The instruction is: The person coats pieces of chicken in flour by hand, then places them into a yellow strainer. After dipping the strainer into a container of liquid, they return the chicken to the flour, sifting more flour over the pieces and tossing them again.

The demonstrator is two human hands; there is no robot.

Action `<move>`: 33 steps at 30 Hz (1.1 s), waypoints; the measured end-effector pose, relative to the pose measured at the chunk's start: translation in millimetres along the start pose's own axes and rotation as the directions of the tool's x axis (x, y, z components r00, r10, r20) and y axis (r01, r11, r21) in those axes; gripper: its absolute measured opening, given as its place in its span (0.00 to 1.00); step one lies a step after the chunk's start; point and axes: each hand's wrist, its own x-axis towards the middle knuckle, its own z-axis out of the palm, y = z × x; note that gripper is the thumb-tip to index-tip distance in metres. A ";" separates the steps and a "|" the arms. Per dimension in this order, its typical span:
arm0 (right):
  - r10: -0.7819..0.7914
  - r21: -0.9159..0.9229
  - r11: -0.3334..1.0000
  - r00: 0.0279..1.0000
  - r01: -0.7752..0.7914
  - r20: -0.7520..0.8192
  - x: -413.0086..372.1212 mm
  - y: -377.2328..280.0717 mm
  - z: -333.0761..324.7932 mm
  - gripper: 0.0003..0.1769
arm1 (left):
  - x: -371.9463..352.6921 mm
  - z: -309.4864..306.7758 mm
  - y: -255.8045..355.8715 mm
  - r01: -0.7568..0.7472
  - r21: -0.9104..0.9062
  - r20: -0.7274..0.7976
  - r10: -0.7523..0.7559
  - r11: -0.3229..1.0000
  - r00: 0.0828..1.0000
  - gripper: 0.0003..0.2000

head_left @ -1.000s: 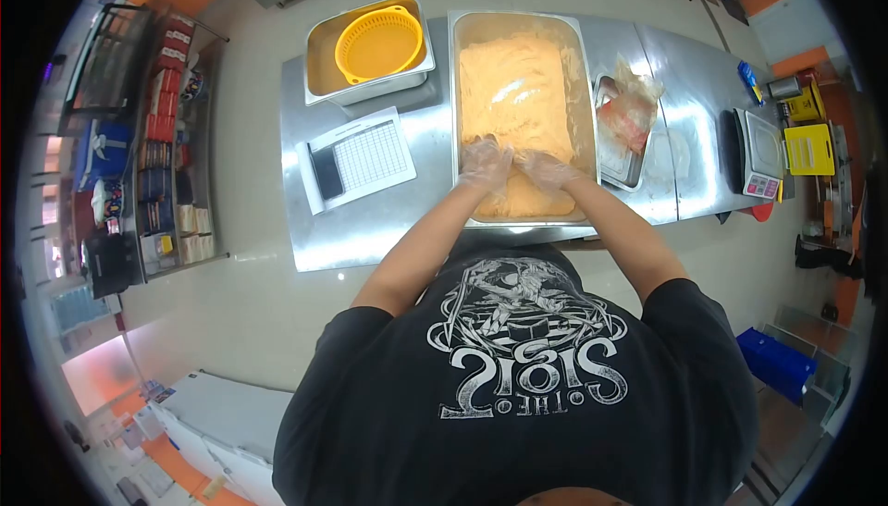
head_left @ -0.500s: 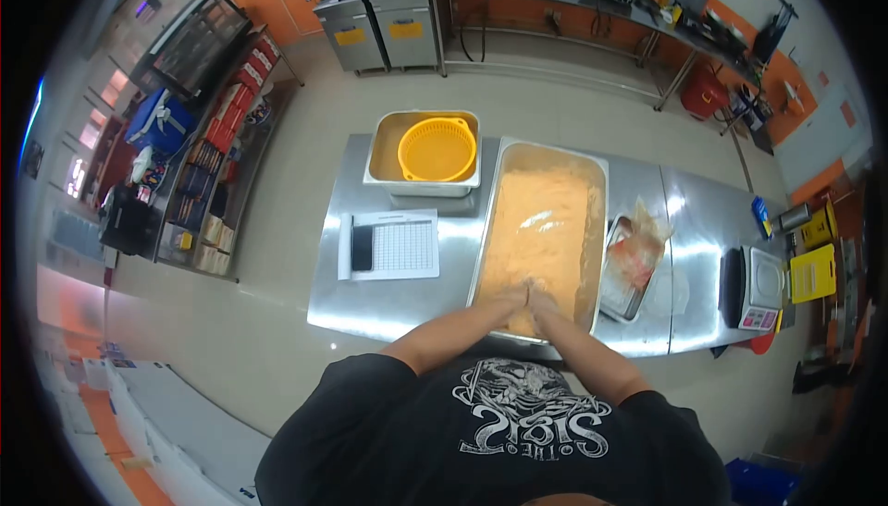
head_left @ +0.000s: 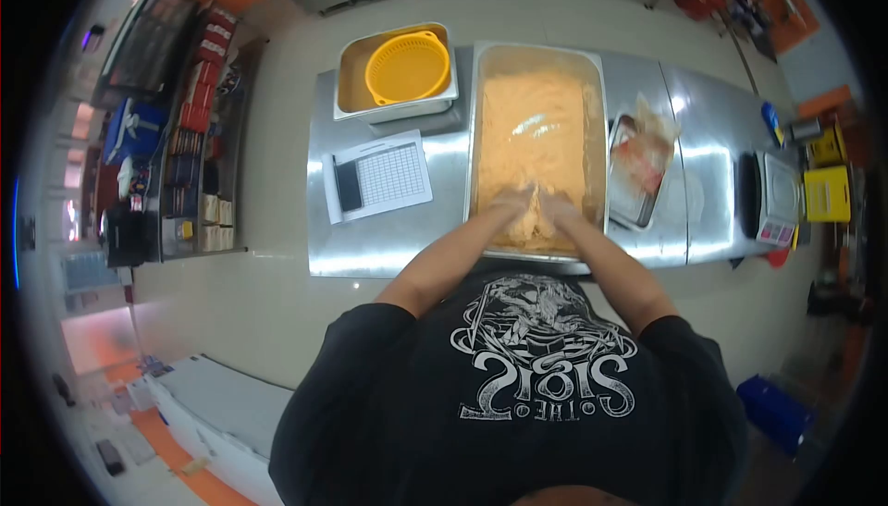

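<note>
A deep steel pan (head_left: 603,127) on the table holds a layer of orange-tan powder (head_left: 535,104), perhaps breading flour. My left hand (head_left: 511,203) and my right hand (head_left: 559,208) are down in the powder at the pan's near end, side by side with a small gap. Between them rises a rough, crumbly mound of the same orange mix (head_left: 532,221). Both hands are coated with powder and their fingers are blurred, so I cannot see whether anything is inside the mound.
Left of the pan stand a yellow colander (head_left: 407,67) in a steel tub (head_left: 350,90), and a clipboard sheet (head_left: 398,178) with a dark phone (head_left: 348,182). To the right are a small tray with a plastic bag (head_left: 645,159) and a scale (head_left: 779,196). Shelving (head_left: 199,136) stands left.
The view has tilted down, so the table sits higher in the frame. My hands have moved slightly apart, and a mound of orange mix now shows between them.
</note>
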 end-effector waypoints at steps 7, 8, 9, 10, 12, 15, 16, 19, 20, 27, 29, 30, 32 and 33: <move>-0.261 -0.174 0.937 0.939 0.302 0.223 -36.5 25.1 -39.7 0.36 | 0.3 -28.8 -21.1 -0.400 0.791 0.410 0.084 0.463 0.908 0.22; -0.268 -0.219 0.927 0.946 0.305 0.182 -41.1 25.6 -40.3 0.34 | 6.5 -24.7 -33.5 -0.393 0.815 0.382 0.116 0.426 0.917 0.19; -0.278 -0.265 0.914 0.950 0.307 0.144 -46.5 27.4 -37.4 0.32 | 0.7 -24.0 -35.4 -0.408 0.830 0.387 0.133 0.380 0.912 0.18; -0.291 -0.310 0.899 0.951 0.310 0.106 -51.5 27.5 -35.1 0.31 | -15.8 -27.7 -28.7 -0.420 0.844 0.392 0.151 0.333 0.907 0.16; -0.231 -0.364 0.899 0.969 0.245 0.082 -57.6 20.7 -32.5 0.28 | -46.8 -36.6 -10.1 -0.487 0.847 0.463 0.154 0.214 0.873 0.15; -0.168 -0.331 0.930 0.986 0.160 0.004 -69.2 9.8 -28.4 0.27 | -24.5 -7.6 -38.6 -0.405 0.849 0.314 0.294 0.338 0.903 0.16; -0.146 -0.302 0.944 0.989 0.132 -0.023 -73.2 10.4 -25.4 0.26 | -17.5 -2.2 -51.2 -0.414 0.841 0.311 0.315 0.349 0.897 0.16; -0.311 -0.244 0.931 0.939 0.271 -0.147 -49.0 38.9 -6.1 0.26 | -13.4 -5.0 -57.7 -0.434 0.839 0.331 0.327 0.327 0.885 0.16; -0.308 -0.198 0.938 0.946 0.285 -0.100 -48.1 43.0 -10.3 0.26 | -21.9 -15.2 -47.6 -0.439 0.852 0.358 0.294 0.286 0.886 0.16; -0.277 -0.333 0.910 0.959 0.245 -0.052 -76.4 22.3 -20.3 0.28 | -14.9 -24.7 -40.3 -0.401 0.759 0.215 0.384 0.512 0.898 0.18; -0.252 -0.369 0.905 0.965 0.211 -0.067 -73.1 19.1 -22.7 0.29 | -10.8 -23.1 -42.5 -0.349 0.691 0.107 0.388 0.633 0.915 0.22; -0.225 -0.360 0.917 0.969 0.174 -0.104 -74.6 15.5 -26.6 0.29 | -10.4 -23.6 -43.5 -0.320 0.648 0.049 0.381 0.691 0.923 0.26; -0.233 -0.309 0.937 0.951 0.165 -0.201 -78.3 8.0 -29.5 0.28 | -43.5 -41.8 -16.3 -0.412 0.659 0.083 0.483 0.629 0.872 0.24; -0.261 -0.267 0.945 0.929 0.190 -0.263 -82.1 5.0 -26.9 0.28 | -57.8 -48.5 -7.7 -0.455 0.664 0.104 0.529 0.594 0.842 0.23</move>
